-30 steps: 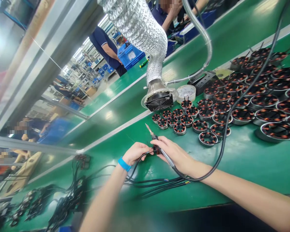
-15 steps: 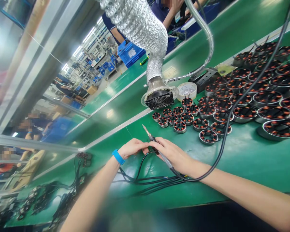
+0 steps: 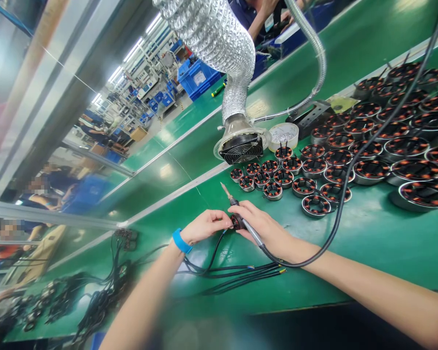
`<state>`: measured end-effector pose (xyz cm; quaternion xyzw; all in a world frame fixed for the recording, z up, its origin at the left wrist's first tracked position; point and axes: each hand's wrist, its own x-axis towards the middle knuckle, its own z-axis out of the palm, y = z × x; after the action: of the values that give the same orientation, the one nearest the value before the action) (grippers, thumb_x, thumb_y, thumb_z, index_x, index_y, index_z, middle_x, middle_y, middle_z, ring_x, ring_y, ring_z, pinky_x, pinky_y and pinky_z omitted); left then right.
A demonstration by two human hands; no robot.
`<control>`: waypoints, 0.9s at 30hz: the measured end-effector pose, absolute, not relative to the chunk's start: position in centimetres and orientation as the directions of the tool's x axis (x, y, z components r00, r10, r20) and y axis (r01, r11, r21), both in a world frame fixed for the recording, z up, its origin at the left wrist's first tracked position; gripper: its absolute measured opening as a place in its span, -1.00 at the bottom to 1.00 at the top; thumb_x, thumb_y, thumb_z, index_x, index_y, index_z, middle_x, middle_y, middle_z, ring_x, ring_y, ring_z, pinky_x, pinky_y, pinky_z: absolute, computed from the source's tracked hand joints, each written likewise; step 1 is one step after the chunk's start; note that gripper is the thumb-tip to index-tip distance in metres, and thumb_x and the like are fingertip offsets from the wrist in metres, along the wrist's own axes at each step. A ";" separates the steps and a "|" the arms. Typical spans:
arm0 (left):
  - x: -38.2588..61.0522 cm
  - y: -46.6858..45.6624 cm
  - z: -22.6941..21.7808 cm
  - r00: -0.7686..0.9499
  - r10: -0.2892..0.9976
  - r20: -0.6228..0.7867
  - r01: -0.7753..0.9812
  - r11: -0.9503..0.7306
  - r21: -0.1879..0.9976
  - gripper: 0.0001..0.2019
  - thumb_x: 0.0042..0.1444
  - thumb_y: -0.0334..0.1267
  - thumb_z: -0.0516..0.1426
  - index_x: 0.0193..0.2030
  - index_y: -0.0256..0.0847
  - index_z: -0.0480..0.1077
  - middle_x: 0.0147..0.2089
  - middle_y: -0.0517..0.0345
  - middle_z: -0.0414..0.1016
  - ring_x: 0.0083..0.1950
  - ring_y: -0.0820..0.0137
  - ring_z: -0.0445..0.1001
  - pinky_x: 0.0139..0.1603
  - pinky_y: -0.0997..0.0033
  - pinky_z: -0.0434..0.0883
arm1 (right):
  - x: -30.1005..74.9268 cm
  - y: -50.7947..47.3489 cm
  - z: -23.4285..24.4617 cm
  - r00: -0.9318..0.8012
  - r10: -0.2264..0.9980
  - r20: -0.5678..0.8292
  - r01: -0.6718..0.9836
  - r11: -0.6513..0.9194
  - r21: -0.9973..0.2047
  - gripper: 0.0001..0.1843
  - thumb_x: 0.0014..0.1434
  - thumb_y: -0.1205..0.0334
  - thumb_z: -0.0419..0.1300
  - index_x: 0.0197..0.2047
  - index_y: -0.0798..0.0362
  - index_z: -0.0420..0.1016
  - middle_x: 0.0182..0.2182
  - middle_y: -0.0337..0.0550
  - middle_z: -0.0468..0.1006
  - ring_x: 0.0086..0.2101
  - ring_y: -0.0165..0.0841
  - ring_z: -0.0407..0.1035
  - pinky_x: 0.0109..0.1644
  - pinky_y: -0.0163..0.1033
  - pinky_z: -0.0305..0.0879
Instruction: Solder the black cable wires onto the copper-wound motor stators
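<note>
- Left hand (image 3: 206,227), blue wristband (image 3: 181,241) on it, has its fingers (image 3: 222,219) pinched in narrow on a small wound stator (image 3: 237,222), which sits between both hands, partly hidden
- Right hand (image 3: 264,226) has its fingers wrapped snugly around a soldering iron (image 3: 253,235), the tip pointing far and left, right by the stator
- Loose black cables (image 3: 233,276) lie on the green bench mat (image 3: 379,253) just near the hands, with more tangled wiring (image 3: 105,291) off left
- Loads of copper-wound stators (image 3: 372,170) sit in rows to the right, small ones closest
- Farther along, a fume extractor (image 3: 240,148) hangs off silver ducting (image 3: 219,43)
- Way past that, there's a blue crate (image 3: 199,78) and a co-worker (image 3: 248,14)
</note>
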<state>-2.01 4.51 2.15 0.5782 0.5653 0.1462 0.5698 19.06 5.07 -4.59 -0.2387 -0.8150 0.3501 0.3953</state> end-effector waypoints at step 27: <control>-1.5 4.3 1.6 0.268 0.844 -0.465 0.476 0.304 0.826 -0.58 0.03 0.08 0.30 -0.38 -0.32 0.45 -0.42 0.21 0.37 -0.38 0.49 0.26 -0.27 0.46 0.24 | 19.2 5.2 -4.8 -0.568 0.674 0.472 0.094 0.623 -0.777 -0.41 0.16 0.58 0.17 0.19 -0.02 0.19 -0.04 -0.06 0.33 -0.15 -0.29 0.40 -0.12 -0.20 0.40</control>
<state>-1.46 4.32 1.62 0.5667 0.5822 0.1646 0.5593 19.21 5.20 -4.84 -0.2380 -0.8075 0.3632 0.3992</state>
